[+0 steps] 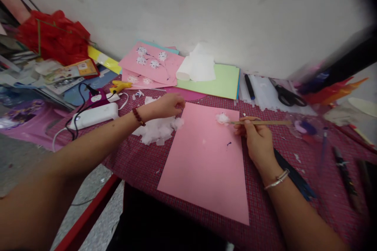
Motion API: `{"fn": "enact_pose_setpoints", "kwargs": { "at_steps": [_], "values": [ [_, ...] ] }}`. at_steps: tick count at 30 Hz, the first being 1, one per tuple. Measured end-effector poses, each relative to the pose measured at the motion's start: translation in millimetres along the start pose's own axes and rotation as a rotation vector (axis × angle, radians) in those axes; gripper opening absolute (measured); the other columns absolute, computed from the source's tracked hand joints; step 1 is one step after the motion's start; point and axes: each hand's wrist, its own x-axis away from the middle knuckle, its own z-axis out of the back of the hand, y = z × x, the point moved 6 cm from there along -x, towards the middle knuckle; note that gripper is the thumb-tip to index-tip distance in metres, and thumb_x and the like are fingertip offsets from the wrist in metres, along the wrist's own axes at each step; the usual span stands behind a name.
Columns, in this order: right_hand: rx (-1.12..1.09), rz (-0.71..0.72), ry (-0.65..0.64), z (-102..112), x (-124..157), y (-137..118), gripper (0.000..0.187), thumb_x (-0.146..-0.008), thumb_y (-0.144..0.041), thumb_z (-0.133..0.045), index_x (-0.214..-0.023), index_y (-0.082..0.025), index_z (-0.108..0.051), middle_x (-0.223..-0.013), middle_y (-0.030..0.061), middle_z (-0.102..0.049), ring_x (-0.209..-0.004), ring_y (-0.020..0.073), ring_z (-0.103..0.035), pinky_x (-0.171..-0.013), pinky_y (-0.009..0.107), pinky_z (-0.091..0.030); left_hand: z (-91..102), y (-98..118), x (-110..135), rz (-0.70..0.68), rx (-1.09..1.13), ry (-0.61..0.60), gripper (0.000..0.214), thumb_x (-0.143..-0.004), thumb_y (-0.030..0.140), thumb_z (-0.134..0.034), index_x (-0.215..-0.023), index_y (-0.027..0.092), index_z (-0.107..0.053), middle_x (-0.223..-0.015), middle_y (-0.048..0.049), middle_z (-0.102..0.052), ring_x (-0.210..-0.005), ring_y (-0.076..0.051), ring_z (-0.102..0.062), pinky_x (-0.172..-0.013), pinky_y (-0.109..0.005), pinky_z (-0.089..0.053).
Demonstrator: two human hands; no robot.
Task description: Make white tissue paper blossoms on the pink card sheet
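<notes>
A pink sheet of paper [206, 164] lies in front of me, with a small white tissue-paper flower [222, 118] near its top right and a dark mark below that. My right hand [257, 137] grips a paintbrush [271, 122] with a pale wooden handle. Its tip points left, at the flower's right edge; I cannot tell if they touch. My left hand [169, 106] hovers by the sheet's top left corner, fingers curled and pinched together; what they hold, if anything, is hidden. Below it spreads a pile of white tissue pieces [157, 131].
Behind the sheet lie pink papers with white flowers [153, 62], a white tissue roll [197, 64] and green paper [225, 80]. Black scissors [290, 96] and a marker [249, 87] sit back right. A white power strip [94, 117] and yellow glue gun [119, 86] are left.
</notes>
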Motion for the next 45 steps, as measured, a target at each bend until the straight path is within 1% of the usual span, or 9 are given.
{"fn": "enact_pose_setpoints", "kwargs": {
  "at_steps": [7, 14, 17, 21, 26, 31, 36, 40, 45],
  "values": [
    [-0.002, -0.004, -0.011, -0.5, -0.4, 0.6, 0.022, -0.084, -0.043, -0.058, -0.087, -0.022, -0.061, -0.071, 0.0019, -0.065, -0.056, 0.0167, -0.059, -0.058, 0.034, -0.049, -18.8, 24.8, 21.1, 0.002, -0.093, -0.112, 0.013, -0.074, 0.023, -0.053, -0.070, 0.014, -0.061, -0.070, -0.0054, -0.063, -0.060, -0.014, -0.051, -0.056, -0.026, -0.032],
    [-0.007, 0.017, -0.004, 1.5, 1.0, -5.1, 0.021, -0.084, -0.042, -0.058, -0.087, -0.021, -0.062, -0.072, 0.0013, -0.064, -0.057, 0.0159, -0.059, -0.059, 0.034, -0.049, -33.2, 26.0, 24.5, 0.062, -0.190, -0.035, 0.019, -0.076, 0.019, -0.047, -0.067, 0.013, -0.062, -0.075, -0.0106, -0.064, -0.067, -0.018, -0.055, -0.062, -0.029, -0.037],
    [-0.004, 0.018, 0.000, 1.9, 1.3, -6.9, 0.019, -0.084, -0.040, -0.058, -0.086, -0.022, -0.062, -0.071, 0.0016, -0.064, -0.056, 0.0163, -0.059, -0.057, 0.034, -0.049, -30.4, 13.4, 22.7, 0.158, -0.017, -0.018, 0.018, -0.073, 0.017, -0.047, -0.064, 0.013, -0.062, -0.065, -0.0058, -0.063, -0.060, -0.014, -0.052, -0.057, -0.026, -0.034],
    [-0.003, 0.001, 0.001, 2.7, 0.1, -4.3, 0.021, -0.082, -0.043, -0.059, -0.085, -0.023, -0.063, -0.072, 0.0023, -0.065, -0.056, 0.0173, -0.060, -0.056, 0.035, -0.051, -29.1, -9.6, 23.5, 0.303, 0.362, -0.114, 0.014, -0.068, 0.022, -0.053, -0.062, 0.014, -0.063, -0.056, 0.0002, -0.058, -0.053, -0.010, -0.047, -0.050, -0.022, -0.031],
    [-0.012, -0.025, -0.027, 3.6, -1.8, 0.3, 0.024, -0.080, -0.046, -0.062, -0.085, -0.023, -0.064, -0.074, 0.0042, -0.067, -0.058, 0.0189, -0.062, -0.057, 0.037, -0.053, -12.4, -22.9, 21.8, 0.331, 0.655, -0.127, 0.016, -0.068, 0.029, -0.061, -0.066, 0.014, -0.065, -0.059, 0.0004, -0.059, -0.053, -0.009, -0.048, -0.052, -0.022, -0.034],
    [-0.001, -0.018, -0.049, 3.1, -1.2, -2.4, 0.024, -0.082, -0.045, -0.060, -0.085, -0.021, -0.063, -0.073, 0.0021, -0.065, -0.057, 0.0164, -0.061, -0.057, 0.034, -0.051, 3.2, -11.6, 13.2, 0.317, 0.867, -0.116, 0.008, -0.065, 0.021, -0.065, -0.065, 0.015, -0.059, -0.056, 0.0032, -0.052, -0.051, -0.006, -0.044, -0.050, -0.020, -0.033],
    [-0.002, -0.019, -0.058, 0.9, -0.5, -6.1, 0.021, -0.082, -0.043, -0.060, -0.083, -0.023, -0.063, -0.073, 0.0019, -0.065, -0.058, 0.0168, -0.060, -0.056, 0.034, -0.050, -14.4, 14.2, 6.1, 0.294, 1.066, -0.202, 0.019, -0.060, 0.009, -0.059, -0.075, 0.017, -0.053, -0.062, 0.0047, -0.054, -0.051, -0.006, -0.048, -0.052, -0.020, -0.040],
    [-0.002, -0.021, -0.071, -0.3, 0.2, -7.4, 0.019, -0.083, -0.041, -0.059, -0.083, -0.023, -0.062, -0.071, 0.0013, -0.065, -0.056, 0.0166, -0.060, -0.057, 0.034, -0.051, -38.4, 32.1, 1.5, 0.187, 0.790, -0.340, 0.028, -0.060, 0.006, -0.054, -0.086, 0.016, -0.060, -0.075, -0.0001, -0.063, -0.063, -0.010, -0.056, -0.058, -0.021, -0.044],
    [0.017, -0.031, -0.068, 0.6, 0.6, -7.1, 0.018, -0.083, -0.041, -0.058, -0.084, -0.023, -0.063, -0.073, 0.0023, -0.066, -0.057, 0.0171, -0.061, -0.058, 0.035, -0.052, -34.2, 24.9, -1.3, 0.119, 0.182, -0.132, 0.056, -0.066, 0.010, -0.058, -0.122, 0.011, -0.057, -0.108, -0.0114, -0.063, -0.091, -0.020, -0.061, -0.078, -0.028, -0.048]
  ]
}}
